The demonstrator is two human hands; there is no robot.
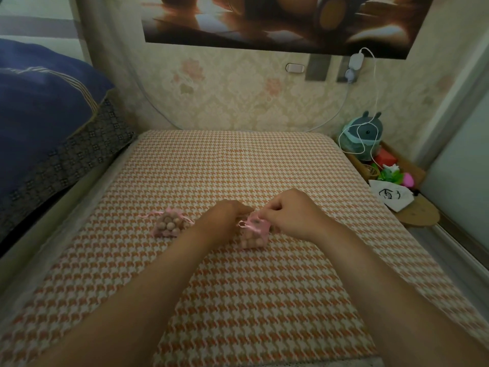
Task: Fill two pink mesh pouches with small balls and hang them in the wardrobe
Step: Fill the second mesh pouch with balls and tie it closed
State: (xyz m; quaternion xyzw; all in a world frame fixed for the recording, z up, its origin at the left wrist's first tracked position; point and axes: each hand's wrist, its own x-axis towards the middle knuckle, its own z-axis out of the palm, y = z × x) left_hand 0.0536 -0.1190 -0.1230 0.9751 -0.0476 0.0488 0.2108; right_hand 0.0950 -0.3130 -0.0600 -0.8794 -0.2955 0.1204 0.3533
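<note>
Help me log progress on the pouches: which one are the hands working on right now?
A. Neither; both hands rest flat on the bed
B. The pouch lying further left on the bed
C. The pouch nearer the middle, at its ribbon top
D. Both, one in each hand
C: the left hand and right hand both pinch the top of the middle pouch, while the other pouch lies untouched on the bed.

No readable text, label, brand or number is seen anywhere. Only a black line drawing, not lettering, is printed on the white cloth bag (391, 197) at the right of the bed; the drawing cannot be made out as any sign.
</note>
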